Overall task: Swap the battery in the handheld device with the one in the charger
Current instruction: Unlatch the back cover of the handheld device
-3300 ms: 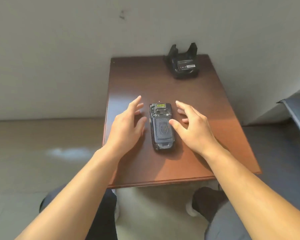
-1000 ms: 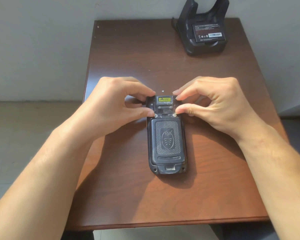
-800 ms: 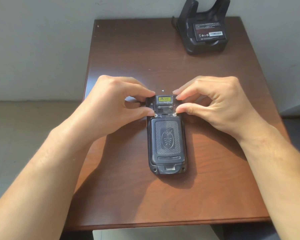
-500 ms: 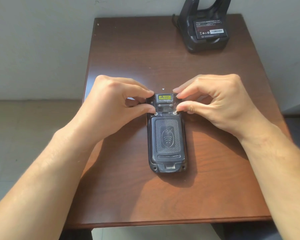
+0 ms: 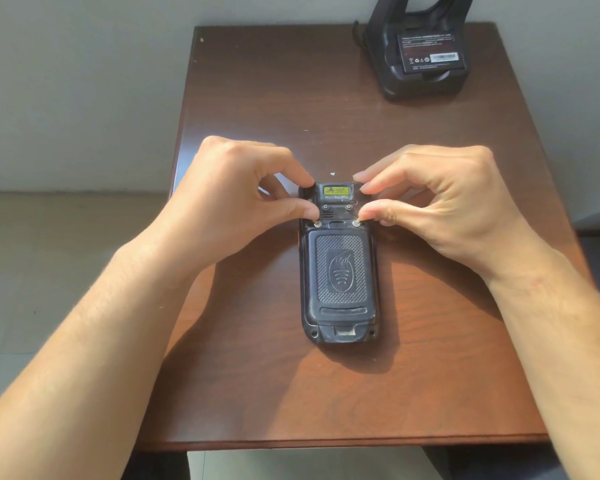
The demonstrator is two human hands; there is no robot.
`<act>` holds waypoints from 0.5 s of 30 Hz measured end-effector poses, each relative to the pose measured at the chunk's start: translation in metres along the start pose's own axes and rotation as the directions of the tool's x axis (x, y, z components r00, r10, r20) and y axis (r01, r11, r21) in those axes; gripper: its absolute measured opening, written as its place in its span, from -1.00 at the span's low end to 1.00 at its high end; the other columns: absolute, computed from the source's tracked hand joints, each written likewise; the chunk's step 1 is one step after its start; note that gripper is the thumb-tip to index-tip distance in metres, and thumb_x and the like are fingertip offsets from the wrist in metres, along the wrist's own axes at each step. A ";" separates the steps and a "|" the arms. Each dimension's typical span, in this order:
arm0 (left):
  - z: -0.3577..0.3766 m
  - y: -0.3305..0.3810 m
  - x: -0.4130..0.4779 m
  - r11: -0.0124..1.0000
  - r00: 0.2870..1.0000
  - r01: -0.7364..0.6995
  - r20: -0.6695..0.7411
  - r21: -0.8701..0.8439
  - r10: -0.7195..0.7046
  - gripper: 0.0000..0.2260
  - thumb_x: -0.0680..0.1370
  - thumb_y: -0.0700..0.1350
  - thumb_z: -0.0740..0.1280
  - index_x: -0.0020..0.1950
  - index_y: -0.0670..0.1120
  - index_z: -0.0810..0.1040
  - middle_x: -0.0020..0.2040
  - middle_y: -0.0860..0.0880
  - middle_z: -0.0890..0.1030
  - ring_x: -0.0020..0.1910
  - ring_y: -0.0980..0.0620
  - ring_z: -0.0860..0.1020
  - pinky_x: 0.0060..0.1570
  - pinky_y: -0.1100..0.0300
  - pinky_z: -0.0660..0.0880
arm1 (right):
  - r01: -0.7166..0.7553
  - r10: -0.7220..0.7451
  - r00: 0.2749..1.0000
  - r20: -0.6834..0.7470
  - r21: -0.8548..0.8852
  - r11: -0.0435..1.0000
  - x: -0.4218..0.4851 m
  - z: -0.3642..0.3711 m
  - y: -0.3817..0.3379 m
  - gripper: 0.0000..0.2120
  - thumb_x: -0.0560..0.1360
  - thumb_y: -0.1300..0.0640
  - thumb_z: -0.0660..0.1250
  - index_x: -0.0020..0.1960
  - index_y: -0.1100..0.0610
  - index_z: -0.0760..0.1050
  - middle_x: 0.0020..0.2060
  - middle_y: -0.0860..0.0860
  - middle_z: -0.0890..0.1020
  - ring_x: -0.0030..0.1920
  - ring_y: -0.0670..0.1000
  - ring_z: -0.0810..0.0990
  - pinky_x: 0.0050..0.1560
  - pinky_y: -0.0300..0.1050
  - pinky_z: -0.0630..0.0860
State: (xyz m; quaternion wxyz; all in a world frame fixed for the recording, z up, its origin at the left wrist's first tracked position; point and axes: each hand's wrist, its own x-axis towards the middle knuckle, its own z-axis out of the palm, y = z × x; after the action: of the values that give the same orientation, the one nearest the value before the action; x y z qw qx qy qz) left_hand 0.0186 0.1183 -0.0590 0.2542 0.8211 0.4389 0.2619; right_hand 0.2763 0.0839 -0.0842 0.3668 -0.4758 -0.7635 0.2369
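Note:
A black handheld device (image 5: 340, 271) lies face down in the middle of the brown table (image 5: 291, 393), its textured battery cover shut. My left hand (image 5: 236, 206) pinches the device's top left corner, thumb tip on the left silver latch (image 5: 316, 223). My right hand (image 5: 440, 206) mirrors it, thumb tip on the right silver latch (image 5: 356, 223). A black charger cradle (image 5: 425, 74) stands at the table's far right corner with a labelled battery (image 5: 430, 57) seated in it.
The table stands against a pale wall (image 5: 84, 81). A tiny white speck (image 5: 332, 173) lies just beyond the device. Floor tiles (image 5: 49, 254) show to the left, and my legs are below the near table edge.
Over three seconds my hands went from hovering open beside the device to pinching its top end, thumbs on the two latches. In the last second they barely shift; the view drew closer.

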 end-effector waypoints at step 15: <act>-0.001 0.002 -0.004 0.997 0.998 -0.057 -0.004 0.054 0.057 -0.78 0.38 -0.08 0.59 -0.03 -0.12 0.74 -0.16 -0.02 0.74 -0.26 0.11 0.70 -0.19 0.16 0.64 | 0.000 0.000 1.000 -0.006 0.012 1.000 -0.001 0.001 0.000 -0.79 0.42 0.15 0.59 -0.08 0.29 0.70 -0.03 0.08 0.75 -0.27 -0.11 0.72 -0.23 -0.21 0.65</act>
State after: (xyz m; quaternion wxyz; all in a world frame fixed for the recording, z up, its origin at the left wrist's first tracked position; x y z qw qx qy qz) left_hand 0.0173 0.1142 -0.0577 0.2231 0.8392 0.4229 0.2592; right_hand 0.2759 0.0830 -0.0856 0.3719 -0.4744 -0.7610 0.2400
